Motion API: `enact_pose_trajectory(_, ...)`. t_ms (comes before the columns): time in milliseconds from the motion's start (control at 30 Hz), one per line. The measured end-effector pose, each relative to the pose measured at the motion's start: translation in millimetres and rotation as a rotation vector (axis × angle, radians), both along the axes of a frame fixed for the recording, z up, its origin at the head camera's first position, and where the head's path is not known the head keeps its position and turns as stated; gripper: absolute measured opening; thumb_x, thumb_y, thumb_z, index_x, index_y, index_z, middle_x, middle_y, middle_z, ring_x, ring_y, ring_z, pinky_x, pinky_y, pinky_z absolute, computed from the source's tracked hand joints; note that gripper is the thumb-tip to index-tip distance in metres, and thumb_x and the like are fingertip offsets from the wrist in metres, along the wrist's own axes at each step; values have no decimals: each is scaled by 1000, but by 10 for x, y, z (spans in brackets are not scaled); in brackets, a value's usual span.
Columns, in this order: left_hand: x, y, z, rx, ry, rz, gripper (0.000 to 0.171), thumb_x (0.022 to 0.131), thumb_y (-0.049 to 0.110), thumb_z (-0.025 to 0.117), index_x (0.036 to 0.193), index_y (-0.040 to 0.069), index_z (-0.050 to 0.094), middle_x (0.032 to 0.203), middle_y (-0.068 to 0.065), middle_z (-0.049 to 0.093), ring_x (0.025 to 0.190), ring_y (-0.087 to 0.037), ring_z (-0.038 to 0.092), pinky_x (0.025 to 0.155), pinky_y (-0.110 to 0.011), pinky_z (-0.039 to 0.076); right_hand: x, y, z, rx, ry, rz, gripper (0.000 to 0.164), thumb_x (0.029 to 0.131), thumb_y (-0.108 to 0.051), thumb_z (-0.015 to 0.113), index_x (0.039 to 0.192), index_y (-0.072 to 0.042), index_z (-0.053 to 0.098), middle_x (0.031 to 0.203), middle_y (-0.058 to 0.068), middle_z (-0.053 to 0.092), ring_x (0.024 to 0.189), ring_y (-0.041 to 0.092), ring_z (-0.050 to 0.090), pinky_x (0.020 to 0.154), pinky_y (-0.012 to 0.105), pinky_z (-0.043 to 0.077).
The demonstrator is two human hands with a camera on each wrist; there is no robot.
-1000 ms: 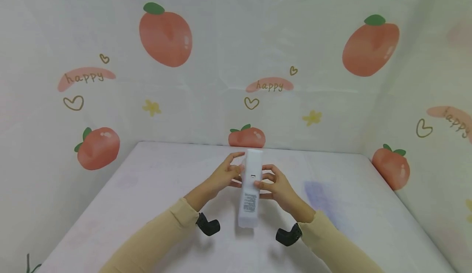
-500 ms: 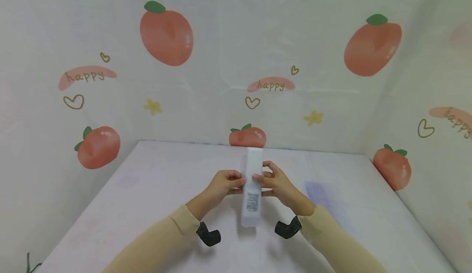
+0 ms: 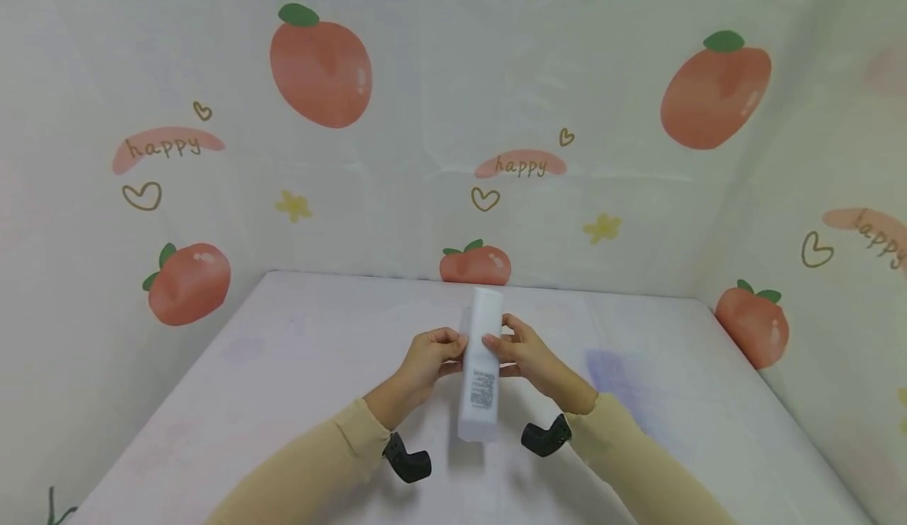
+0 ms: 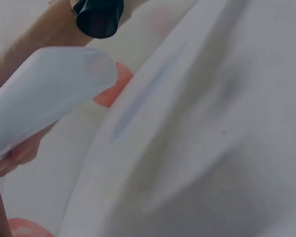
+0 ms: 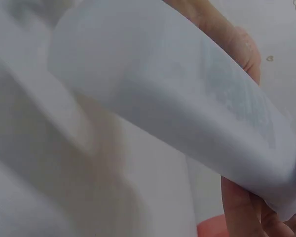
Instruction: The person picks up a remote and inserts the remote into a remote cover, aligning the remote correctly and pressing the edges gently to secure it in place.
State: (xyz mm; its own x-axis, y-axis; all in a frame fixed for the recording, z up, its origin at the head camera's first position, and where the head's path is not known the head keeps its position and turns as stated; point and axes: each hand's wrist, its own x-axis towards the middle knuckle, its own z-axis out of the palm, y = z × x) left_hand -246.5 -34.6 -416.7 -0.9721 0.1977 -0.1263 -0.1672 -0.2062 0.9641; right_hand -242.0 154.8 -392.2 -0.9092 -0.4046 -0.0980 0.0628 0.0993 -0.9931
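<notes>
A long, narrow white box (image 3: 480,364) with a block of small grey print on its lower face is held above the table, its far end tipped up. At its left edge my left hand (image 3: 423,361) pinches with thumb and curled fingers. My right hand (image 3: 533,361) grips the opposite side, thumb on the printed face and fingers behind. The smooth near end of the box (image 4: 54,89) fills much of the left wrist view. In the right wrist view the box (image 5: 187,118) hides parts of both hands.
The table (image 3: 305,352) has a pale cloth with a purple smudge (image 3: 612,375) at right. Behind it hangs a white curtain (image 3: 425,116) with fruit prints. Black wrist cameras, one on the left (image 3: 409,460) and one on the right (image 3: 547,437), hang below the wrists.
My left hand has moved from spread fingers higher on the box's left side to a lower pinch at its edge. The right thumb has shifted slightly up, and the box has tilted slightly.
</notes>
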Motion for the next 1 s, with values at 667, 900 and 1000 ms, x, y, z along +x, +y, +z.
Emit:
enact_pose_trajectory(667,-12,60,165,-82,-98,117,10,90,10,67,89,-1,67,75,-2,60,65,-11,58,60,-21,53,83,-32,34,56,16,21,46,97,-27,55,127,4,36,104,14,63,88,17,67,85,47,56)
enact_pose_trajectory(900,-64,72,208,-64,-135,138,12,89,3,64,97,-6,65,76,-3,60,66,-12,58,62,-21,54,116,-53,99,91,34,9,48,98,-26,57,128,4,35,105,19,62,88,20,68,83,46,57)
enact_pose_trajectory(1000,-83,72,204,-42,-157,130,14,89,2,64,100,-7,64,75,-3,59,67,-12,58,62,-21,54,128,-74,113,101,26,-10,46,98,-25,56,128,3,35,106,19,63,87,20,68,82,46,57)
